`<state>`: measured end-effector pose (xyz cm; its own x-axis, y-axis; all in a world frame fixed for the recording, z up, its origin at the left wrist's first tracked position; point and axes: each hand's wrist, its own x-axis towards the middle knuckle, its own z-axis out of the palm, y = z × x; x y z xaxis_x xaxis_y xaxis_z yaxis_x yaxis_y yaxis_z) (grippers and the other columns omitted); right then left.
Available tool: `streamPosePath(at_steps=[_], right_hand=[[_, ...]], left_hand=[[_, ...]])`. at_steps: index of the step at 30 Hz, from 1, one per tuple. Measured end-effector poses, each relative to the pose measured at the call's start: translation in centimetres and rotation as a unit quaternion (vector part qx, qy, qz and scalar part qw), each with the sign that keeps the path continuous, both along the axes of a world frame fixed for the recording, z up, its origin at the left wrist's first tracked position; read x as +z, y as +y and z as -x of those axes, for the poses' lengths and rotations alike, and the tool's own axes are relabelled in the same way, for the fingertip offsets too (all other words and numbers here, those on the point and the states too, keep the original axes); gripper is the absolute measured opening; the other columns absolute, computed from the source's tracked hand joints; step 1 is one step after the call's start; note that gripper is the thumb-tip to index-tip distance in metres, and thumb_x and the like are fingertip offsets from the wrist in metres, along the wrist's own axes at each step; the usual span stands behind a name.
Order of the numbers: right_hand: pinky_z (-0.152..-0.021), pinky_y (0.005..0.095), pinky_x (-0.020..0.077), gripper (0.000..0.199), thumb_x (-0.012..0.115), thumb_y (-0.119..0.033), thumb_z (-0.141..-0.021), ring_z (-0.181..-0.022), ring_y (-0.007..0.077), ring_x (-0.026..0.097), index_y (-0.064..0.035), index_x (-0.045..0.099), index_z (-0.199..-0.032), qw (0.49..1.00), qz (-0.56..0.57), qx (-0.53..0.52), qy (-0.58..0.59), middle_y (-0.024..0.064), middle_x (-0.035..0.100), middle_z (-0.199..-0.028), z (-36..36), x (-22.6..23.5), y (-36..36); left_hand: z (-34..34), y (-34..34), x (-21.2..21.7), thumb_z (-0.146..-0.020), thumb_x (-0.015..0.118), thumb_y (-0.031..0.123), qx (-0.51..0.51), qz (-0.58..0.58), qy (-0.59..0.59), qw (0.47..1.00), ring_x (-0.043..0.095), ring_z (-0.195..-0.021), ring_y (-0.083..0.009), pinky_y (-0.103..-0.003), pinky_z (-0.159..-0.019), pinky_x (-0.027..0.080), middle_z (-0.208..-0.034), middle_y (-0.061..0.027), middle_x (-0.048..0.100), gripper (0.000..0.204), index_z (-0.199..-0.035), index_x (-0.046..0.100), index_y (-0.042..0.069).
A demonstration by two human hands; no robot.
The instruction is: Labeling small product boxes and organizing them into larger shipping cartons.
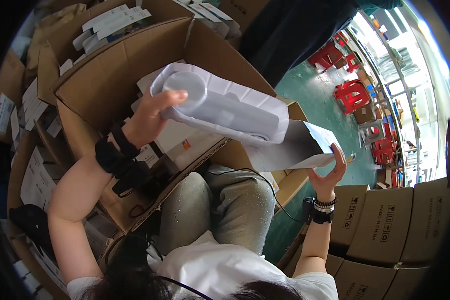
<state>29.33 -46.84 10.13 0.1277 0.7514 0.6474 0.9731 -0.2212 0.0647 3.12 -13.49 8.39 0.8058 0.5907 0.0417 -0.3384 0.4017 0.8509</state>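
Note:
My left hand (152, 112) grips one end of a long white moulded plastic tray (245, 107), its thumb on a round whitish part (187, 85) set in that end. The tray's other end overlaps the open mouth of a white carton (280, 156) in this view; whether it is inside cannot be told. Around the carton's right end close the fingers of my right hand (330, 172). Both pieces are held above my lap, beside a large open cardboard box (120, 62). White cartons (187, 145) lie inside that box, partly hidden by the tray and my arm.
Brown cartons (380, 227) are stacked at my right. More boxes with white cartons (37, 175) crowd the left side. A person in dark trousers (290, 40) stands ahead. Red stools (352, 95) and shelving (400, 95) line the far right. A black cable (280, 200) crosses my lap.

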Motion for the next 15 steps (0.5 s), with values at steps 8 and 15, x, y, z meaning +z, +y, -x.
streamPosePath(at_steps=[8,15], right_hand=[[-0.097,0.0438,0.0364,0.077,0.080,-0.010,-0.058,-0.112,0.0323,0.048,0.0003,0.041,-0.123,0.999,-0.029,0.010,0.032,0.0152,0.050,-0.122,0.9,-0.2,0.5],[-0.097,0.0441,0.0360,0.077,0.080,-0.011,-0.059,-0.113,0.0330,0.048,0.0002,0.041,-0.124,0.996,-0.074,0.052,0.006,0.0154,0.050,-0.121,0.7,-0.7,0.8]], left_hand=[[0.5,-0.9,1.8,-0.073,0.060,0.017,-0.017,-0.116,-0.012,0.993,0.050,-0.093,-0.0115,-0.026,-0.085,0.039,-0.099,-0.0025,0.053,0.045,-0.114,0.047,0.006],[0.7,-1.1,2.3,-0.067,0.061,0.012,0.024,-0.298,-0.061,0.952,0.050,-0.097,-0.0129,-0.029,-0.086,0.041,-0.104,-0.0049,0.051,0.050,-0.114,0.044,0.006]])
